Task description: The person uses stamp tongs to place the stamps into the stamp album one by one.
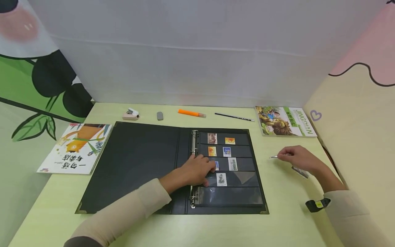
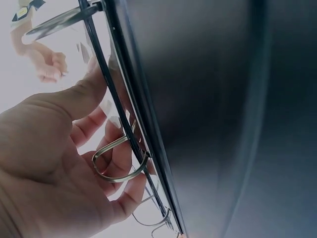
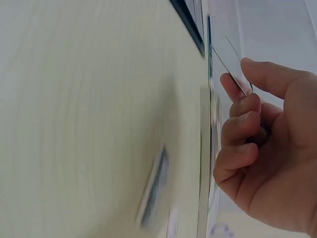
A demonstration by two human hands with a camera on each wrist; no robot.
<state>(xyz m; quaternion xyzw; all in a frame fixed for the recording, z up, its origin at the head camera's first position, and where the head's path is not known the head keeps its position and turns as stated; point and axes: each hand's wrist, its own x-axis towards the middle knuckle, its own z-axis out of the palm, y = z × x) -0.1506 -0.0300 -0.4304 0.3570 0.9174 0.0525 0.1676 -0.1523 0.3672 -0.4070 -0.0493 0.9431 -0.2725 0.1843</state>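
Observation:
A black ring binder (image 1: pixel 148 154) lies spread out on the table, its right side bearing a black page (image 1: pixel 229 196) with clear pocket strips. Several small stamps, one a grey portrait stamp (image 1: pixel 221 179), sit in the upper strips. My left hand (image 1: pixel 195 170) rests on the page's inner edge beside the metal rings (image 2: pixel 119 173), with loosely bent fingers partly covering a blue stamp (image 1: pixel 217 165). To the right of the binder, my right hand (image 1: pixel 297 158) pinches thin metal tweezers (image 3: pixel 229 70); their tips stand apart, pointing left. Below that hand lies a small clear packet (image 1: pixel 300 172).
Along the back lie a stapler (image 1: pixel 131 114), a grey eraser (image 1: pixel 159 116), an orange marker (image 1: pixel 191 113) and a dark pencil (image 1: pixel 234 117). One book (image 1: pixel 77 147) is at the left, another book (image 1: pixel 285 121) at the back right. A curtain (image 1: pixel 197 75) hangs behind.

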